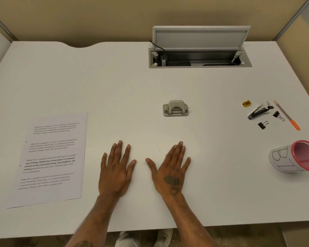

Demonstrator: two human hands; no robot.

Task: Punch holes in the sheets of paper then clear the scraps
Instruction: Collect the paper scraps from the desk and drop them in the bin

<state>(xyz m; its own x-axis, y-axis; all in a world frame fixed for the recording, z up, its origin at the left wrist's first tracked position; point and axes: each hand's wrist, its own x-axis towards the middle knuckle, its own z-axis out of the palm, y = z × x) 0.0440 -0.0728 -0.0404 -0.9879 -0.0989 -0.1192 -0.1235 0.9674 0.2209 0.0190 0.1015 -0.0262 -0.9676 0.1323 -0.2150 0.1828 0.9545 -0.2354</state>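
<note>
A printed sheet of paper [50, 159] lies flat at the left of the white desk [114, 82], with two punched holes near its left edge. A grey two-hole punch [175, 108] stands in the middle of the desk, beyond my hands. My left hand [116, 168] rests palm down on the desk, fingers spread, holding nothing. My right hand [169, 168] lies flat beside it, also holding nothing. A few tiny white scraps [159, 150] lie on the desk just left of my right fingertips.
A pink mesh cup [296, 156] wrapped in paper lies on its side at the right edge. Behind it are binder clips [262, 125], a nail clipper [257, 114], a yellow sharpener [246, 103] and an orange-tipped pen [286, 115]. An open cable hatch [200, 57] sits at the back.
</note>
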